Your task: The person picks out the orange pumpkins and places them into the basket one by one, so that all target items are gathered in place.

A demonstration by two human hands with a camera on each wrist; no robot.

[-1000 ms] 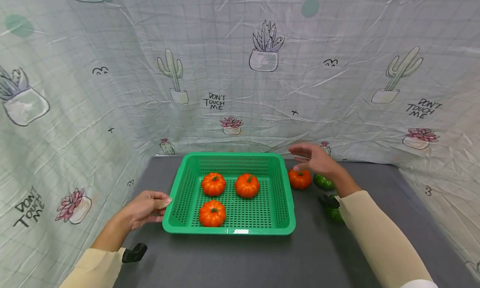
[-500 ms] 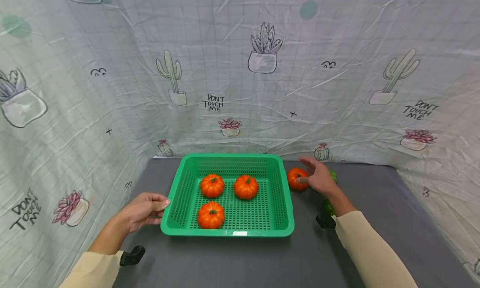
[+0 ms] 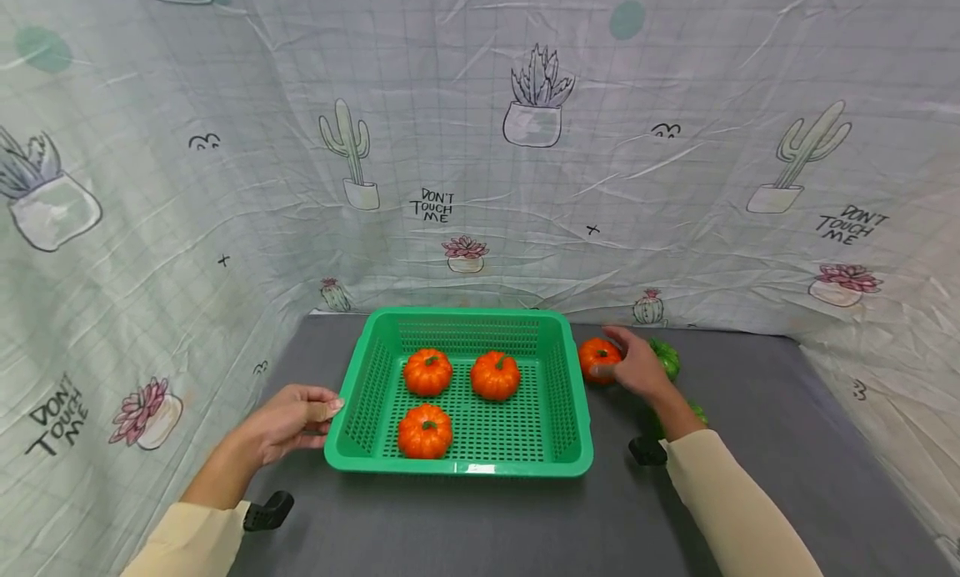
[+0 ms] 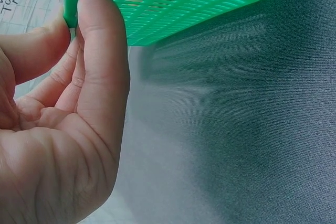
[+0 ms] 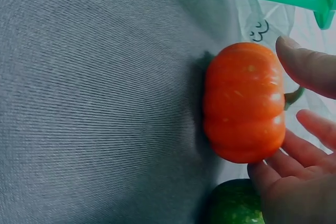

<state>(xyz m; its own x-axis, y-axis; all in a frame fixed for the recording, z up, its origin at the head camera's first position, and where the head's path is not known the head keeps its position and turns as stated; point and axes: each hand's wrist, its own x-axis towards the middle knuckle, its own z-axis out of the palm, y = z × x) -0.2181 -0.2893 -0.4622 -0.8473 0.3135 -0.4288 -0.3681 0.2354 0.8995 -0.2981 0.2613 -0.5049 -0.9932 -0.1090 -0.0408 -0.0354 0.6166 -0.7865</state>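
A green plastic basket [image 3: 495,466] stands on the grey table with three small orange pumpkins inside, one of them the front-left pumpkin [image 3: 424,431]. My left hand [image 3: 294,423] pinches the basket's left rim between thumb and fingers; the left wrist view shows the thumb and forefinger on that green rim [image 4: 71,3]. Just right of the basket, another orange pumpkin [image 5: 244,103] rests on the table. Around it my right hand [image 3: 637,364] is spread, fingertips at one side and the thumb [image 5: 307,66] at the other, with the thumb seemingly apart from it.
Beyond my right hand lies a green pumpkin-like vegetable [image 3: 665,358], and a second green one [image 3: 697,412] is partly hidden by my forearm. A patterned cloth [image 3: 465,143] hangs behind and beside the grey table [image 3: 480,527].
My right hand has come down from above the orange pumpkin to its right side, its fingers now around it. The left hand keeps its grip on the basket rim.
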